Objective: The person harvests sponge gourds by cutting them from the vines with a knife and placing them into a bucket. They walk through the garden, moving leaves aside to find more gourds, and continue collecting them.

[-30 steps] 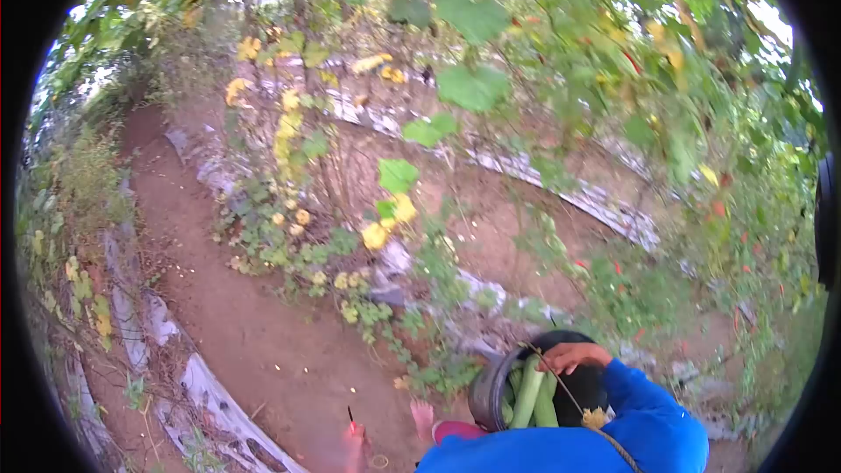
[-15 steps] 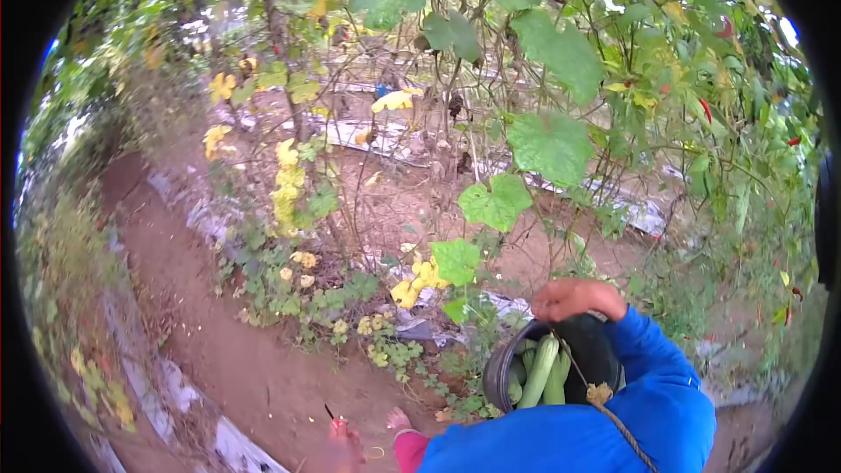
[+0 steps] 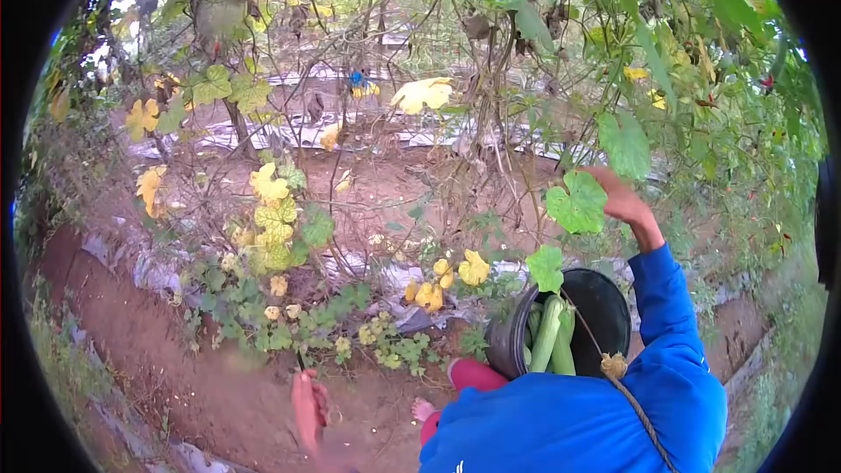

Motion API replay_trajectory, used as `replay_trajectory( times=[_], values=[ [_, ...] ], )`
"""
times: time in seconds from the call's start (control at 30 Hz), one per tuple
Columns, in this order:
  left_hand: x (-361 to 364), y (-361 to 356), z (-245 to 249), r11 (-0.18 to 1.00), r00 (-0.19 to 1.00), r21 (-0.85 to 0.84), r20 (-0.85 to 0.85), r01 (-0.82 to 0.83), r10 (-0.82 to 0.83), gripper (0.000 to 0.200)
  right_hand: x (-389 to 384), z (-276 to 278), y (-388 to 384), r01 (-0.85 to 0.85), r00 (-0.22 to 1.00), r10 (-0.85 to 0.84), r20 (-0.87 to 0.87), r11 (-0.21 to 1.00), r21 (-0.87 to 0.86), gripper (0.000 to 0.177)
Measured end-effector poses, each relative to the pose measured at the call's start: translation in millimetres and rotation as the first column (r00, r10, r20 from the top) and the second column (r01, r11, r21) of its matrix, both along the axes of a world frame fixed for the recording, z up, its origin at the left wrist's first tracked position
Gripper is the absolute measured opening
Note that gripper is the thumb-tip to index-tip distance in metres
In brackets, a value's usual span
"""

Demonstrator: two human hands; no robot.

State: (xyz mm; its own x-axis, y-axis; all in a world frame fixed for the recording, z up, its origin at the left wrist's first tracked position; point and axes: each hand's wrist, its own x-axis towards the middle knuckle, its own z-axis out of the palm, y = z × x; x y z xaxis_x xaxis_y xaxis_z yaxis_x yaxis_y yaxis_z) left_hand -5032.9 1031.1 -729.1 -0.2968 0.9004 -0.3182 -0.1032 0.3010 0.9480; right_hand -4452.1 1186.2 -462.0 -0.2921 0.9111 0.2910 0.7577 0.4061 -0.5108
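The left hand [image 3: 308, 407] clenches a thin tool [image 3: 300, 360]; a leaf [image 3: 576, 203] partly hides the right hand [image 3: 620, 200], its grip unclear. Leaning could spill gourds [image 3: 545, 335] from the bucket [image 3: 609, 315].

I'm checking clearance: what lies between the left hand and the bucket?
From left hand to bucket, the head view shows brown soil, a bare foot, then red cloth, with low leaves alongside.

No text, label, brand or number readable, only a small white mark [image 3: 459, 467] on the blue garment [image 3: 552, 425], low in the head view, right at the bottom edge, too small to make out as letters or a logo
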Motion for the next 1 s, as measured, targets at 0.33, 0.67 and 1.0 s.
replay_trajectory(
  times=[0.33, 0.67, 1.0],
  values=[
    [50.3, 137.5, 184.6, 0.839, 0.858, 0.302, -0.403, 0.453, -0.318, 0.034, 5.8, 56.8, 90.2, 0.421, 0.822, -0.302, -0.483, 0.894, 0.157, 0.033],
    [144.4, 300.6, 301.7, 0.593, 0.65, 0.526, -0.76, 0.609, 0.008, 0.03, 82.3, 123.3, 299.9, -0.074, 0.702, 0.327, -0.633, 0.917, 0.392, 0.056],
    [223.2, 465.4, 290.8, 0.089, 0.749, 0.768, -0.639, 0.634, 0.174, 0.017, 197.5, 156.4, 421.0, -0.488, 0.191, 0.354, -0.916, 0.843, 0.224, 0.028]
  ],
)
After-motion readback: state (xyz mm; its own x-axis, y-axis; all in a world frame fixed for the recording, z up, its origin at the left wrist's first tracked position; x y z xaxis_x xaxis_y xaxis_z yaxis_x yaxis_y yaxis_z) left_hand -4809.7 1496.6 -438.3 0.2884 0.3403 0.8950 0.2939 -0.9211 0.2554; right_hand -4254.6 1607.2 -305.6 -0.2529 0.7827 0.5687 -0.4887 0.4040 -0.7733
